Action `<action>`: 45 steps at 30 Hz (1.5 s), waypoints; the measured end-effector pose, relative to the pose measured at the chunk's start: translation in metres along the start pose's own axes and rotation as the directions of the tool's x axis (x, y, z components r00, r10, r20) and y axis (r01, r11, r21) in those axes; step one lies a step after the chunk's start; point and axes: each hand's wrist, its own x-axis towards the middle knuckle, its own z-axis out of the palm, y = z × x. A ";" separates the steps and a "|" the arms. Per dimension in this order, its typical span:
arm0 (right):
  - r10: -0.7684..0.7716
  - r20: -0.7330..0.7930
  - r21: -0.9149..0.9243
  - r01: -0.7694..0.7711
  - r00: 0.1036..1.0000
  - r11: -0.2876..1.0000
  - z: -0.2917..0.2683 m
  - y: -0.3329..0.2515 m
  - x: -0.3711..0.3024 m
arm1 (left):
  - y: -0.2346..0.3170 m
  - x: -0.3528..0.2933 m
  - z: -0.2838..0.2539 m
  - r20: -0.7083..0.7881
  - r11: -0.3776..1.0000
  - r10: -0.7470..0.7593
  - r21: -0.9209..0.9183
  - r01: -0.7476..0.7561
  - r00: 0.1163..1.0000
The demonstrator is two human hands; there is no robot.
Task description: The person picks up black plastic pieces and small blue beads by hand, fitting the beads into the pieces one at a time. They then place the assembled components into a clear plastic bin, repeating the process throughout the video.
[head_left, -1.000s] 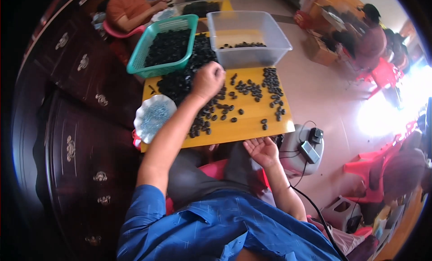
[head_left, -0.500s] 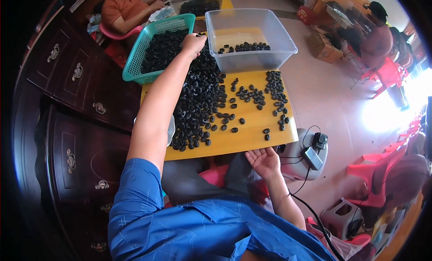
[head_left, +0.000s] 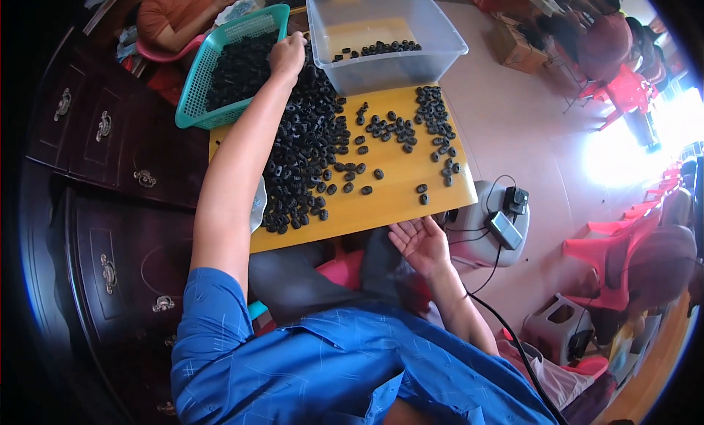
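My left hand [head_left: 287, 57] reaches over the far end of a heap of small black oval pieces [head_left: 304, 132], beside the right rim of a green mesh basket [head_left: 192, 95]. Its fingers are curled closed, and what they hold, if anything, is hidden. More black pieces fill the basket. My right hand [head_left: 423, 243] lies palm up, fingers spread and bare, just below the front edge of the yellow table [head_left: 396, 198]. Loose black pieces [head_left: 394, 130] are scattered across the table's right half.
A clear plastic bin [head_left: 381, 69] with some black pieces stands at the table's far end. Dark wooden drawers [head_left: 110, 124] line the left. A grey stool [head_left: 506, 238] carries a black device and cables. Another person [head_left: 172, 18] sits beyond the basket; others work far right.
The whole view has shifted, so the table and bins appear farther up and left. My left hand stays beside the basket, its fingers curled tighter. My right hand remains palm up.
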 end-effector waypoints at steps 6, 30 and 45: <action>-0.099 -0.039 -0.805 0.028 0.994 0.593 0.056 0.014 -0.070 | 0.051 -0.131 -0.060 -0.182 0.875 0.311 -0.329 -0.356 0.933; -0.337 0.853 -0.482 0.353 0.399 -0.802 0.134 -0.030 0.097 | 0.033 -0.335 -0.005 0.493 0.766 0.473 0.180 -0.617 0.730; 0.128 0.923 -0.078 0.504 0.362 -0.860 0.132 -0.048 0.119 | 0.037 -0.316 0.016 0.416 0.771 0.413 0.314 -0.555 0.810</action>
